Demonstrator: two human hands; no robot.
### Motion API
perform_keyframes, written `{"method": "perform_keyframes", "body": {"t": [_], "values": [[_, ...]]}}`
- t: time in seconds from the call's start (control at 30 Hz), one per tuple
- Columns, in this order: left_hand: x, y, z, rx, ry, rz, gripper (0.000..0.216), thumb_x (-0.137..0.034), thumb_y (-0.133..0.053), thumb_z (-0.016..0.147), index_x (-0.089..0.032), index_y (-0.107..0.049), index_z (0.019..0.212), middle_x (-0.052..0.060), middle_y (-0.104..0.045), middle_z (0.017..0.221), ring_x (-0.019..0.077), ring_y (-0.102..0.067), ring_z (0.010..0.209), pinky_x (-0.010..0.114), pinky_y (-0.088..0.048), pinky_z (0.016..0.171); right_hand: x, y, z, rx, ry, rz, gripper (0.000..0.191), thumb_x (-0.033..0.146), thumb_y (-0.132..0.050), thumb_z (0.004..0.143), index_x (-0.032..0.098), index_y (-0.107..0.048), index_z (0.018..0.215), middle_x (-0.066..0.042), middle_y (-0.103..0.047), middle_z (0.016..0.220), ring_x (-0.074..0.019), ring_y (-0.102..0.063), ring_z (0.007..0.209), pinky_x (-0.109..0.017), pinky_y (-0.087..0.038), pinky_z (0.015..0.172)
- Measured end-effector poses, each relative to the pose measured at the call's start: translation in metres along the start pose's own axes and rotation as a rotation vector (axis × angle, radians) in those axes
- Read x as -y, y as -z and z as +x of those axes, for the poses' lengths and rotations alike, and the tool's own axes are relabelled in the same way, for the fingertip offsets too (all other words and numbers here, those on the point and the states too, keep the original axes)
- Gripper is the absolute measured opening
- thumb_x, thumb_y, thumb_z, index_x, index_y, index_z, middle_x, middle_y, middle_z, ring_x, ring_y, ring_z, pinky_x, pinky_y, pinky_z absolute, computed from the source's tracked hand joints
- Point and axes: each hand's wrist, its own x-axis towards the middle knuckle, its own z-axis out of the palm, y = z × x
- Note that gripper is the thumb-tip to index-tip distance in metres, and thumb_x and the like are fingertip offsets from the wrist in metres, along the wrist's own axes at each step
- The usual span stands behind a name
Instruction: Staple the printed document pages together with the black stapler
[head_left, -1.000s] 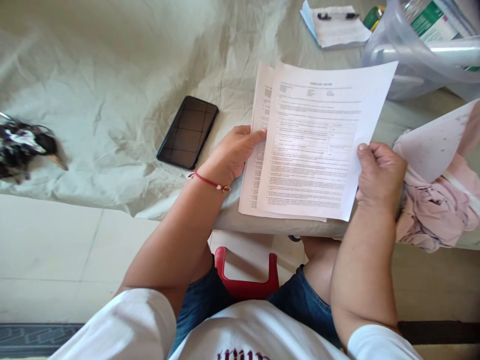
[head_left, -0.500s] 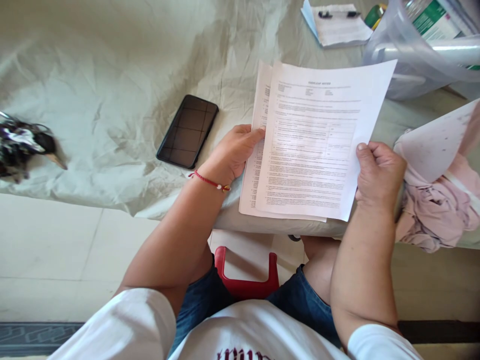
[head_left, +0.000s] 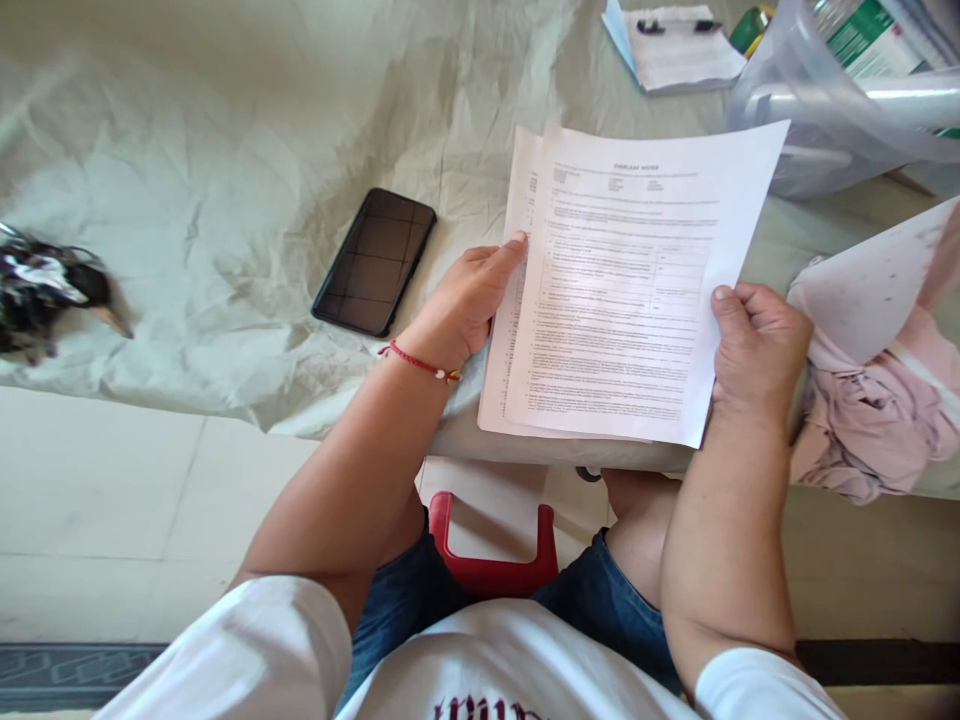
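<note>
Several printed sheets of paper (head_left: 619, 290) are held up over the table's near edge, slightly fanned, with the top page offset to the right of those beneath. My left hand (head_left: 480, 295), a red cord bracelet at its wrist, grips the left edge of the under sheets, thumb on top and fingers below. At the right edge, my right hand (head_left: 761, 335) pinches the paper between thumb and curled fingers. Left of the sheets a dark smartphone (head_left: 375, 262) lies flat on the table cover.
A greenish-grey cover (head_left: 225, 150) spreads over the table. At the back right are a notepad (head_left: 686, 60) with a pen (head_left: 679, 27) and a clear plastic basket (head_left: 795, 110). Pink cloth (head_left: 877, 420) lies at right, keys (head_left: 52, 290) at far left. A red stool (head_left: 495, 575) is below.
My left thumb has slid slightly up and away along the left edge of the sheets. The top page has shifted a little to the left. My right hand stays in place.
</note>
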Motion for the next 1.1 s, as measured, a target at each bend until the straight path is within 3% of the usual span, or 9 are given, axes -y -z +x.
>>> {"method": "perform_keyframes", "body": {"t": [0.3, 1.1], "values": [[0.004, 0.001, 0.005, -0.048, 0.017, -0.052, 0.057, -0.071, -0.071, 0.096, -0.023, -0.077, 0.126, 0.010, -0.086, 0.102, 0.0359, -0.082, 0.118, 0.043, -0.068, 0.099, 0.015, -0.007, -0.010, 0.016, -0.004, 0.017, 0.019, 0.037, -0.078, 0.082, 0.018, -0.078, 0.081, 0.002, -0.065, 0.071, -0.0127, -0.053, 0.065, -0.028, -0.041, 0.061], [0.002, 0.000, -0.001, -0.060, 0.033, -0.024, 0.042, -0.052, -0.077, 0.095, -0.021, -0.073, 0.123, 0.011, -0.084, 0.102, 0.0345, -0.081, 0.116, 0.045, -0.066, 0.102, 0.018, -0.012, -0.019, 0.106, -0.013, -0.047, 0.023, 0.041, -0.074, 0.088, 0.018, -0.078, 0.085, 0.003, -0.064, 0.071, -0.0128, -0.052, 0.065, -0.029, -0.041, 0.064]]}}
